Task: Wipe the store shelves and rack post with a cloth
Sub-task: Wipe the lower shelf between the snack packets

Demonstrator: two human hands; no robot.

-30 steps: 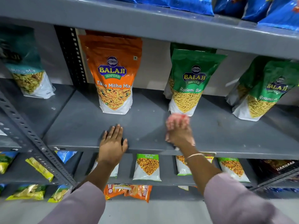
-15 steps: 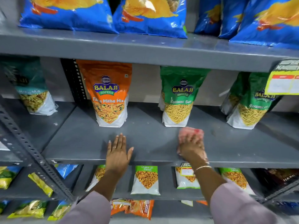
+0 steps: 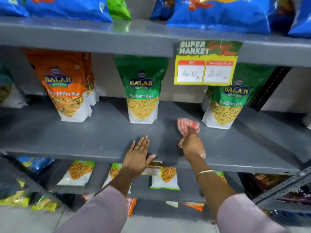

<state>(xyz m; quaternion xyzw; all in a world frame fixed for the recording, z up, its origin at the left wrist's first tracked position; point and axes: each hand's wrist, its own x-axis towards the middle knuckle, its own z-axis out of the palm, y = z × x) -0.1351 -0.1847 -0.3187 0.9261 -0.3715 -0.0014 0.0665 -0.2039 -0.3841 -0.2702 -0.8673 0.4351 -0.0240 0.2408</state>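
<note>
Where the grey metal shelf [image 3: 84, 135] runs across the middle of the view, snack bags stand along its back. Farthest left, a teal bag [image 3: 7, 88] is cut off by the frame edge. Next stands an orange Balaji Wafers Mitha Mix bag [image 3: 67, 88], upright. Near the centre stands a green Balaji Ratlami Sev bag [image 3: 142, 91], also upright.

At the shelf's front edge, just right of centre, the left hand [image 3: 138, 155] lies flat, palm down, fingers spread and holding nothing, with a ring on one finger. Just beside it, the right hand [image 3: 191, 145] is closed around a red-and-white checked cloth [image 3: 187, 126], which bunches out ahead of the fingers and rests on the shelf surface between the two green bags. A thin bangle [image 3: 204, 172] circles the right wrist, and both arms wear pale mauve sleeves.

Farther right stands a second green Ratlami Sev bag [image 3: 227, 105]. Above it, a yellow and green supermarket price tag [image 3: 206, 64] hangs from the front lip of the upper shelf [image 3: 84, 41], which carries blue bags [image 3: 218, 12]. A dark perforated rack post [image 3: 271, 88] slants behind the right-hand bag. Below, a lower shelf [image 3: 190, 187] holds smaller snack packets [image 3: 79, 172].
</note>
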